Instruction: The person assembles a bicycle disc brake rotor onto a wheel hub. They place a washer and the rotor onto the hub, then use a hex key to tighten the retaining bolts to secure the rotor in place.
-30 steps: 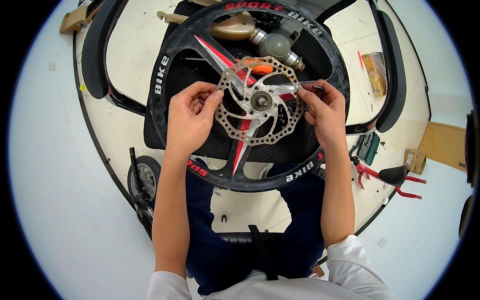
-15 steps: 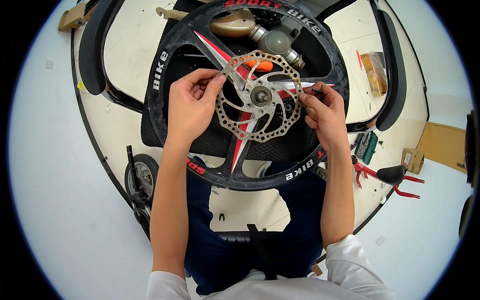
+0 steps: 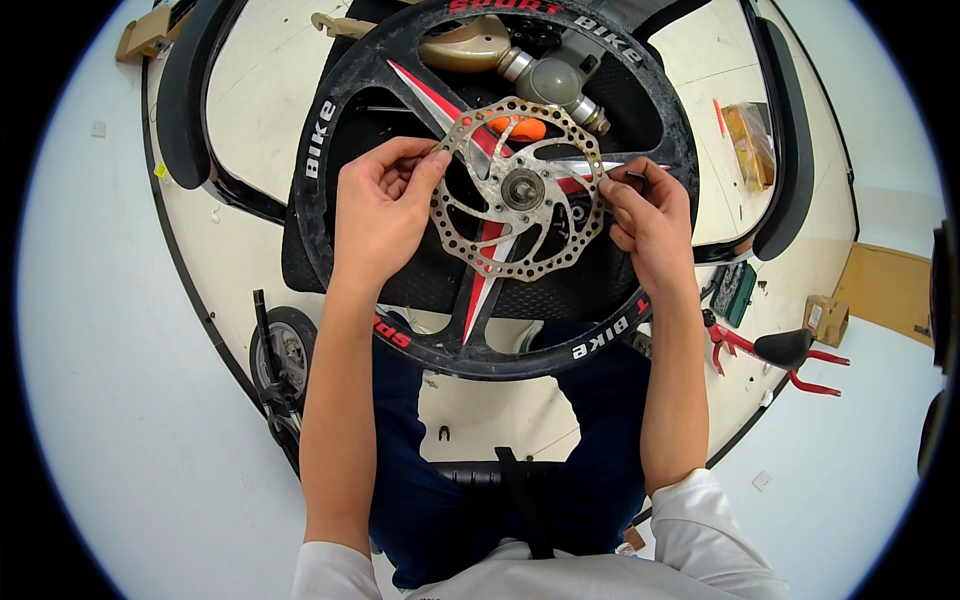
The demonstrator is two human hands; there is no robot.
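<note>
The left hand (image 3: 388, 208) and right hand (image 3: 652, 222), with a black tool (image 3: 636, 177), pinch the probably stiff brake disc (image 3: 497, 190) sensibly by its rim.

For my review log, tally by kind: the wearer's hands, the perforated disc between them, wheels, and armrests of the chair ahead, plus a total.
Hands, left hand and right hand: 2
Perforated disc: 1
Wheels, large wheel and small wheel: 2
Armrests, left armrest and right armrest: 2
Total: 7
</note>
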